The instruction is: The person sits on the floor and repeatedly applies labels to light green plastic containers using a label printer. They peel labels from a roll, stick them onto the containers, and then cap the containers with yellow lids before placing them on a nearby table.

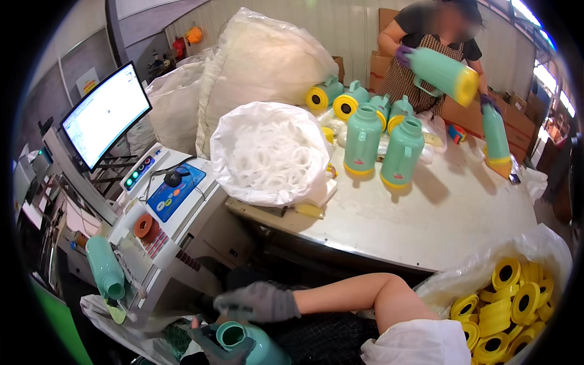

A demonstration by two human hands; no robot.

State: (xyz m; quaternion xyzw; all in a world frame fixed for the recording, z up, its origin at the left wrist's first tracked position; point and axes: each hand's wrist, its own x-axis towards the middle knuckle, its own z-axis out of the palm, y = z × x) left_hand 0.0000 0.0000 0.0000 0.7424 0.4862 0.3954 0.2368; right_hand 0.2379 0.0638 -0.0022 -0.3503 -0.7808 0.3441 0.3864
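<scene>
In the head view, at the lower edge, a mint-green flask body [252, 345] lies tilted with its open round mouth facing up, dark inside. The left hand [216, 344], in a grey glove, is closed around it from below, just under the mouth. The right hand [258, 302], also grey-gloved, hovers just above the mouth with fingers curled; whether it holds anything cannot be told. On the grey table [426, 225] beyond stand more green flasks [382, 146] beside a bag of white rings [271, 155]. Yellow ring caps [511, 304] fill a bag at right. A co-worker [426, 45] across the table holds two flasks.
</scene>
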